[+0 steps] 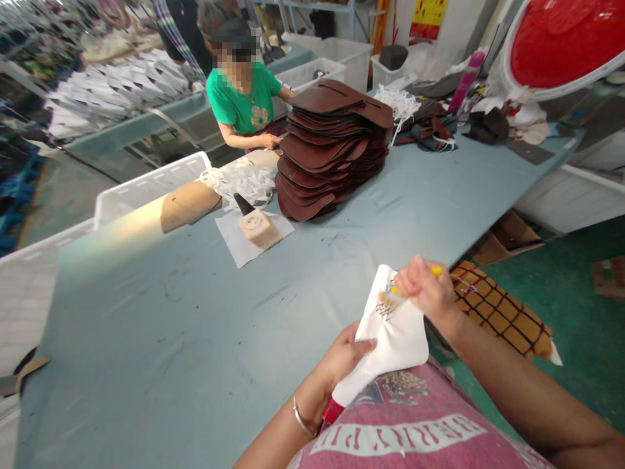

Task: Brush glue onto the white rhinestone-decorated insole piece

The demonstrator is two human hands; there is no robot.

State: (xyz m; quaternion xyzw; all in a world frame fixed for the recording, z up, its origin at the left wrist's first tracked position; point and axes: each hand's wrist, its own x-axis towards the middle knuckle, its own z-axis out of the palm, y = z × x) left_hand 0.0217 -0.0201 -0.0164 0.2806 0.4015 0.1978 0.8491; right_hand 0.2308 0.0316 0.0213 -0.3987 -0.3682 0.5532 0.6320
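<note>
1. Nearest, above the person's pink shirt (pixel 405 430) and at the near edge of the blue-grey table (pixel 161 326), a white piece (pixel 398 339) is held up off the tabletop. It has small dark and tan marks near its top corner. A red part (pixel 332 410) shows under its lower tip.
2. Just right of it, past the table edge, a brown checked cushion (pixel 502 316) lies low over the green floor. The right forearm hides its near side.
3. At mid-table a white sheet (pixel 239 244) lies flat with a tan block (pixel 258 228) on it. A black handle (pixel 243 203) rises just behind the block.
4. Left of that, a tan flat piece (pixel 190 203) lies at the table's far edge beside a white crate (pixel 146 185). A tangle of white straps (pixel 247 179) sits next to it.
5. Behind the straps stands a tall stack of dark brown leather pieces (pixel 332 150).
6. Beyond the stack, a co-worker in a green shirt (pixel 241 101) leans over the table's far side with one hand close to the stack.
7. At the far right end lie dark scraps (pixel 430 133). Above them is a large red round thing (pixel 561 39) with a white rim.
8. The left hand (pixel 342 358) comes up from below, a bracelet (pixel 300 417) on its wrist. Its thumb is pressed on the front of the white piece and the fingers are hidden behind it.
9. The right hand (pixel 424 290) reaches in from the right, knuckles up. It is closed around a yellow tool (pixel 436 271) at the piece's top corner, covering that corner.
</note>
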